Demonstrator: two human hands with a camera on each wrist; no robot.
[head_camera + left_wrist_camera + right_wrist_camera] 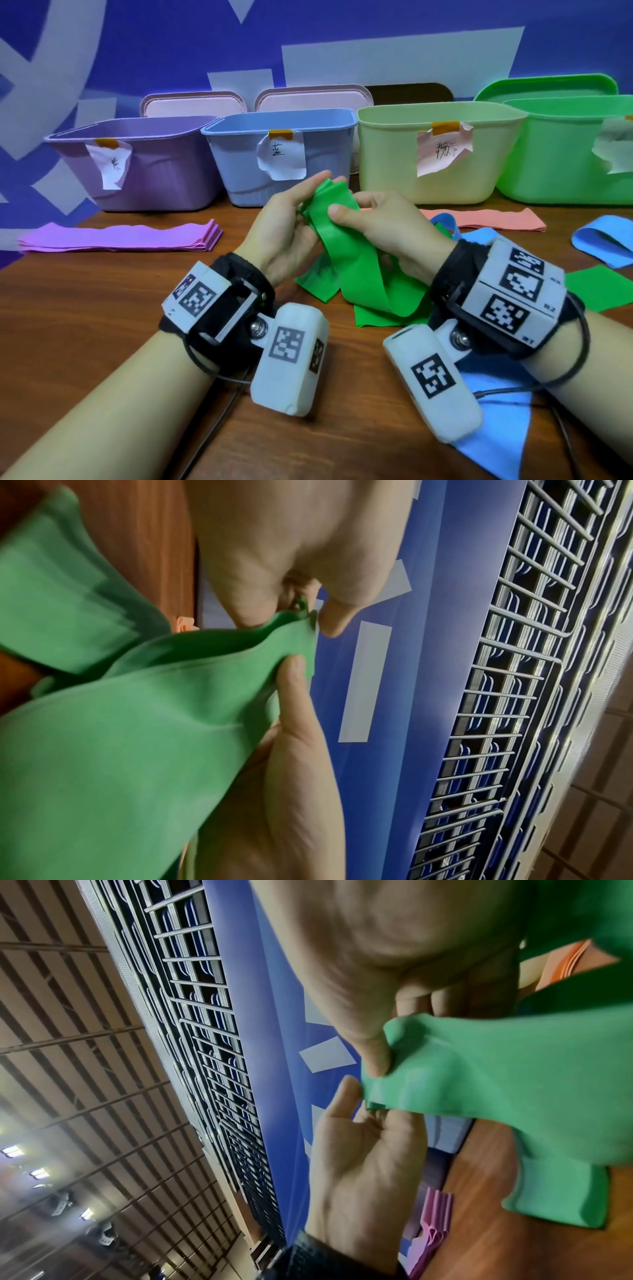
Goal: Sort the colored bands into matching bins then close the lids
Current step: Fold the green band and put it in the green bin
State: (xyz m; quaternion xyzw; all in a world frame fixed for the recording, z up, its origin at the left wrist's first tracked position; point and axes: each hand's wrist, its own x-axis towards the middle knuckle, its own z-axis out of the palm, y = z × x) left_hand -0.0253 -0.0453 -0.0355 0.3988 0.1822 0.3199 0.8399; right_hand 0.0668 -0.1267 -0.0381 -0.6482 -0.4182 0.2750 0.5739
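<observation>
Now, both hands: raised together above the wooden surface (102,325), sharing one band.
Left hand (284,226): its grip pinches the upper folds of the wide, stretchy green rubber band (356,274), thumb on one face and fingers behind.
Right hand (387,226): its grip also pinches that band, thumb (342,214) pressed on the front just beside the left fingers.
Green band: bunched between the two grips, its loops hanging below them onto the surface.
Beyond the grips: four open bins in a row, lilac plastic bin (144,164), pale blue bin (284,154), pale yellow bin (435,150) and bright green bin (575,150), each with a paper label.
Left of the grips: folded purple bands (120,238).
Right of the grips: flat pink bands (486,219), a looped blue band (603,240) and another green piece (603,286).
Lids: standing behind the bins, not on them.
</observation>
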